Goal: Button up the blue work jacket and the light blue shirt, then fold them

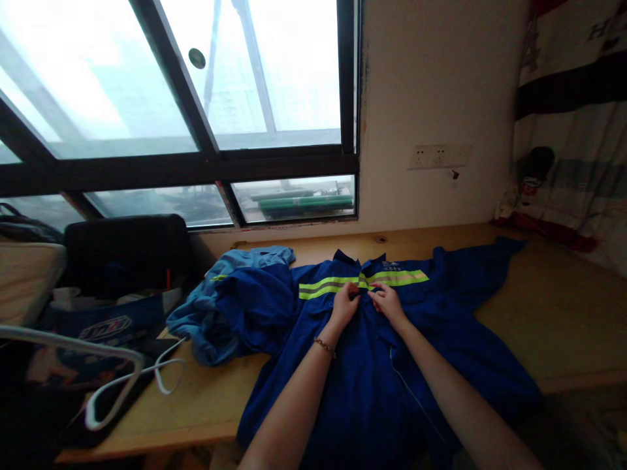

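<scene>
A dark blue work jacket [353, 365] with yellow-green and grey reflective stripes lies spread on a wooden table, its collar toward the window. Both my hands are at its front opening, just below the stripe on the chest. My left hand [345, 301] has its fingers pinched on the left edge of the opening. Closed the same way, my right hand [386, 303] grips the edge across from it. Whether a button sits between the fingers is too small to tell. A thin pale cord runs down the jacket beside my right forearm.
Light blue clothing [210, 326] lies crumpled at the jacket's left, partly under a sleeve. The wooden table [553, 313] reaches the wall below the window. A white tubular frame [117, 352] and a black chair back [130, 251] stand left. A patterned curtain [568, 143] hangs right.
</scene>
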Motion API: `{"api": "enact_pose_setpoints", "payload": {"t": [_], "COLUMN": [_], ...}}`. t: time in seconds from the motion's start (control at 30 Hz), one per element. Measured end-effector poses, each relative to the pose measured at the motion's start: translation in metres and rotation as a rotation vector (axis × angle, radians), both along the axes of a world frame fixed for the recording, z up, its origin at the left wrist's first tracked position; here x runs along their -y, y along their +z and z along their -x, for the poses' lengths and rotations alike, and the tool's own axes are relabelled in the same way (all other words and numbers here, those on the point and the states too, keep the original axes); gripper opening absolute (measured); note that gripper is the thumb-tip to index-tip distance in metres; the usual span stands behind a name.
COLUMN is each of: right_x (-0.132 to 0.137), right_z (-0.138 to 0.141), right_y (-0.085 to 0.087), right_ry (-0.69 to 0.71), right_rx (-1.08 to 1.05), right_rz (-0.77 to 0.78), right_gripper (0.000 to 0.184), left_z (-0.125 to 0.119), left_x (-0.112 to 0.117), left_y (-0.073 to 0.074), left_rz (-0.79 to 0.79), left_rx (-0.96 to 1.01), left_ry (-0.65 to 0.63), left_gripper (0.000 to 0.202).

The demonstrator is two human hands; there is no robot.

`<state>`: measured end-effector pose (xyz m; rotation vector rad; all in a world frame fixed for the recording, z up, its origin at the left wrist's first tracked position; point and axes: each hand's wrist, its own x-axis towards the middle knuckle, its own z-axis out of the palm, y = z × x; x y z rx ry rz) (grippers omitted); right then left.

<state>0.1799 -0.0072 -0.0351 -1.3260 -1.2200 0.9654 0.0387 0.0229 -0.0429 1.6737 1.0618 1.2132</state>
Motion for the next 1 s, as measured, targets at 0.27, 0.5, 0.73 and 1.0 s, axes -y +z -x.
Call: {"api": "enact_pose_setpoints", "payload": {"t": [0.27,0.5,0.73,1.0], "right_x": [0.020,0.053,0.029,0.024], "right_z": [-0.015,-0.016,0.001,-0.018], "right_y": [-0.005,0.005,0.009,0.014], "right_ry": [0.014,0.062,0.005,0.261], "right_rx": [0.413,0.201,-0.329,-0.570], "right_rz": [0.121,0.141,0.111,0.213], "right_gripper": [0.023,0.013,0.034,0.046], "left_z": [0.002,-0.003,-0.008,-0.002], "left_x": [-0.011,-0.038,-0.055,-0.033], "left_y": [0.004,0.016,0.022,0.028], "left_rz": [-0.239,-0.211,-0.188,-0.258], "left_rx": [-0.632,-0.717,-0.734,-0.665], "left_ry": [0.034,0.051,0.095,0.108], "left_gripper": [0.033,0.035,0.038,0.040]}}
